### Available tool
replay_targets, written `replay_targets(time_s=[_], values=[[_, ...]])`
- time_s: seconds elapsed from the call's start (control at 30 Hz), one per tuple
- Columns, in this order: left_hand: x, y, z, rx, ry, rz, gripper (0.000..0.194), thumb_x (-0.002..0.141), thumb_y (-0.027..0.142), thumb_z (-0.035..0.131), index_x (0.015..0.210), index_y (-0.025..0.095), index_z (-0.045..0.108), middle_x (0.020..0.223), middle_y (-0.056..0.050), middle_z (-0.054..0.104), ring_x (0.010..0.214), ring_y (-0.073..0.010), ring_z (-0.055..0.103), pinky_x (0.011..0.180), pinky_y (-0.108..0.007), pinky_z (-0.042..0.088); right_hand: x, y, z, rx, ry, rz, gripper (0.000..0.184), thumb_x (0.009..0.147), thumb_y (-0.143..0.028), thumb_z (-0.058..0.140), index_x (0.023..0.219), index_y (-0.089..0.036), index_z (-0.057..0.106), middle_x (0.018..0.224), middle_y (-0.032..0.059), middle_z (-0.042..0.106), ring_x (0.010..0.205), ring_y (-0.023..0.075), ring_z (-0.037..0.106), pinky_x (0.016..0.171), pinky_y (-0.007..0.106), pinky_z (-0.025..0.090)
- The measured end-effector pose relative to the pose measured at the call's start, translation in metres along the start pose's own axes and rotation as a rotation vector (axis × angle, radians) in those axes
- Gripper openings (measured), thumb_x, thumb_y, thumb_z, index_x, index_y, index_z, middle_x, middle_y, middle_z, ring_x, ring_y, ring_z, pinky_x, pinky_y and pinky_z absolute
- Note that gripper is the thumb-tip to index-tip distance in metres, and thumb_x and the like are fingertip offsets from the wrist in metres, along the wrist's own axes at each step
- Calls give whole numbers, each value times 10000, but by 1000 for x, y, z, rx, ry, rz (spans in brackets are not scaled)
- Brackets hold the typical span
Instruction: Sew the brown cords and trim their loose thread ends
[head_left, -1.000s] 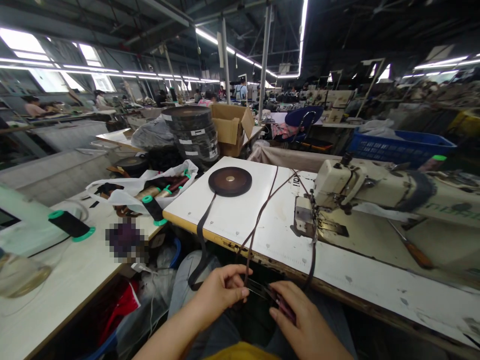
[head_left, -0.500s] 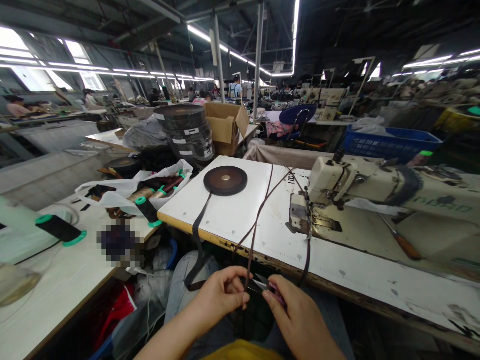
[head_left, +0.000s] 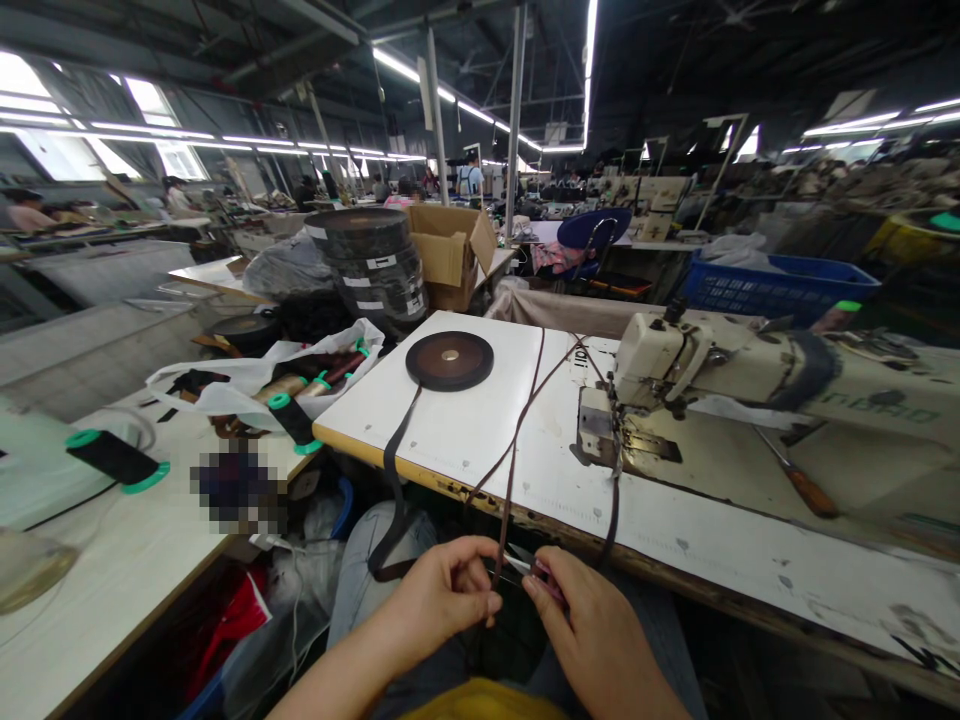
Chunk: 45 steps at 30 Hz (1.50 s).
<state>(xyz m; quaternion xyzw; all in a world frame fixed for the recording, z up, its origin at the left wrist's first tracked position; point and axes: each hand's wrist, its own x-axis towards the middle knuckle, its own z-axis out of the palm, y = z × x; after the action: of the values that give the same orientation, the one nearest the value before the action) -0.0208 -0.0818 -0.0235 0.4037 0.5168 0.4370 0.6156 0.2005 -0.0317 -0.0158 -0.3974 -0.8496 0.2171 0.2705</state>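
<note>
Surroundings of the sewing bench (head_left: 457, 425). On the side bench (head_left: 97, 590) at left stand two black thread spools: one spool (head_left: 112, 458) to the left, another spool (head_left: 292, 422) near the right edge. Behind them, an open white plastic bag (head_left: 217, 400) contains further spools. Beyond the main bench's far left corner: a dark stack of reels (head_left: 375, 265) beside an open cardboard box (head_left: 439, 245). Beyond its far edge: a blue chair (head_left: 596, 230) and, farther right, a blue basket (head_left: 780, 285). Overhead: strip lights (head_left: 589, 70).

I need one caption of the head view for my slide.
Near an industrial sewing machine, the left hand pinches a narrow brown strip while the right hand holds scissors close to it.
</note>
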Motion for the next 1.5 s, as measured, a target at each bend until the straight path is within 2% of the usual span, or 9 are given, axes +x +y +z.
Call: replay_targets(time_s=[0.23,0.5,0.7,1.0,1.17,1.37,1.5], values=[[-2,7,5,-59,-25,-28,595,664,394,927,1149,158,675,721,44,649,625,-131,664,582,-235,412,-1,-4,-3,23,-77,-4,153,1064,-346,486,1085,-261,612,987,9,706,882,231,686,751,345,489],[-3,4,8,-99,-82,-57,610,619,391,961,1116,162,690,725,43,654,629,-136,676,615,-244,455,6,-8,-6,130,-143,140,287,1065,-459,428,1010,-245,610,953,47,696,908,252,662,733,352,442],[-3,3,8,-164,-61,-57,629,604,389,977,1112,166,680,720,47,652,615,-136,677,584,-230,427,8,-12,-6,192,-198,187,277,1039,-466,445,964,-250,602,904,23,684,843,230,647,724,336,414],[-2,2,7,-75,-86,-46,627,628,444,958,1140,170,722,723,35,640,614,-124,644,611,-238,433,11,-7,-9,222,-123,280,327,1016,-527,444,979,-257,624,888,20,687,841,238,644,711,326,401],[-4,1,5,-27,-97,-27,577,681,410,925,1173,176,735,729,31,639,635,-123,632,633,-243,430,12,-6,-6,341,-170,331,358,1002,-564,442,937,-255,611,849,5,659,793,218,623,703,310,413],[-6,5,5,21,-86,-20,579,714,358,889,1238,179,721,709,33,633,642,-122,619,623,-237,406,11,-12,-9,230,-122,311,326,1001,-520,445,912,-259,620,834,7,684,790,224,643,678,313,392],[-8,10,6,-35,-106,-39,644,690,332,900,1283,195,687,731,44,629,636,-121,632,646,-242,431,13,-8,-11,292,-91,350,399,1001,-576,412,895,-262,635,814,11,673,789,228,636,691,317,406]])
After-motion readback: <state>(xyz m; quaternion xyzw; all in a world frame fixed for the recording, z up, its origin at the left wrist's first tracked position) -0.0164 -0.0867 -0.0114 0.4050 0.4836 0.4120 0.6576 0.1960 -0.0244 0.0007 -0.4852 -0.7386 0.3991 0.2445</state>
